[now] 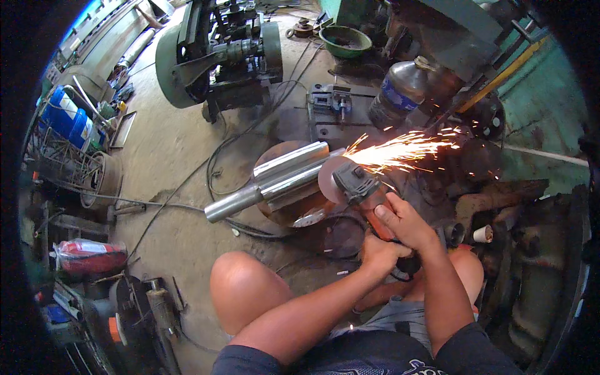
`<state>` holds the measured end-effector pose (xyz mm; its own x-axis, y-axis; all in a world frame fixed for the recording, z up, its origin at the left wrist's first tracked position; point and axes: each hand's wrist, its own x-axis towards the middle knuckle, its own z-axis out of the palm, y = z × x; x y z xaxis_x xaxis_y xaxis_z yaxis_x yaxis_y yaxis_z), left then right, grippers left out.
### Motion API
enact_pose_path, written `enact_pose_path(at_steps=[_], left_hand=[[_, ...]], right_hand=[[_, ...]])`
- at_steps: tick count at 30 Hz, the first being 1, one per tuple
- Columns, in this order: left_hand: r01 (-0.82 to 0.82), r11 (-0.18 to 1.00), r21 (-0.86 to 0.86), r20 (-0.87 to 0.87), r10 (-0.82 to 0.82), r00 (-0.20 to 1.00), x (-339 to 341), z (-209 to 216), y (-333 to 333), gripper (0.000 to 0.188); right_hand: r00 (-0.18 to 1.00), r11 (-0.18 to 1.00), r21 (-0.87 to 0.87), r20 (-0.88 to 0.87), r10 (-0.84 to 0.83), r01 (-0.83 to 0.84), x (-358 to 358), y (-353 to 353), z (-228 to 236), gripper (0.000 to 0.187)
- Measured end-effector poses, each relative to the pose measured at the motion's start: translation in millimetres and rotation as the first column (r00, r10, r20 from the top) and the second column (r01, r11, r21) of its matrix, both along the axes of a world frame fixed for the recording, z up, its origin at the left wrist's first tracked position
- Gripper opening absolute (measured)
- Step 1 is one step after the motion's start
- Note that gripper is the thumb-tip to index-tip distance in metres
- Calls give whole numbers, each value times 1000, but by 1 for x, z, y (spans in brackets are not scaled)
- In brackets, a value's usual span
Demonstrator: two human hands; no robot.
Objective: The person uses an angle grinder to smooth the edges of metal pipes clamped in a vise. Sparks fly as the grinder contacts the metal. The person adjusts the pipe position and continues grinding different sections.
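Both of my hands are wrapped around an angle grinder (356, 181) with an orange-red body and dark head. My right hand (406, 222) grips the body just behind the head. Lower down, my left hand (381, 255) closes around the rear end. The grinder's disc (333, 178) meets the right end of a shiny metal shaft (294, 178) with raised lengthwise ribs. Bright sparks (406, 150) fly from there toward the right. Beneath the shaft is a round, rusty metal block (275, 156). The exact contact point is partly hidden by the disc.
Black cables (215, 156) run across the floor beside the block. Beyond it stand a machine vise (331, 103), a large plastic bottle (400, 90), a green basin (345, 42) and a heavy wheeled machine (219, 59). A red plastic-wrapped bundle (90, 255) lies at left.
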<state>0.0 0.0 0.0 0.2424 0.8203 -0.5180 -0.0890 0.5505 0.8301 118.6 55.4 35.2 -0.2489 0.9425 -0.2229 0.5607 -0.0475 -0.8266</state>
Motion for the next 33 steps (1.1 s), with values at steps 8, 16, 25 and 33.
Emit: enact_pose_path(at_steps=[8,16,25,33], left_hand=[[-183,982,-36,118,186,975,-21,0,-12,48],[-272,956,-111,46,278,959,-64,12,-36,54],[-312,935,-171,174,340,924,-90,18,-41,53],[-284,953,-109,200,301,933,-80,19,-34,49]], right_hand=[[986,989,-48,81,145,-141,-40,1,18,51],[957,955,-88,52,287,-282,-95,-7,24,51],[932,939,-66,114,344,-338,-119,-6,28,51],[952,957,-110,119,282,-269,-107,-6,33,51]])
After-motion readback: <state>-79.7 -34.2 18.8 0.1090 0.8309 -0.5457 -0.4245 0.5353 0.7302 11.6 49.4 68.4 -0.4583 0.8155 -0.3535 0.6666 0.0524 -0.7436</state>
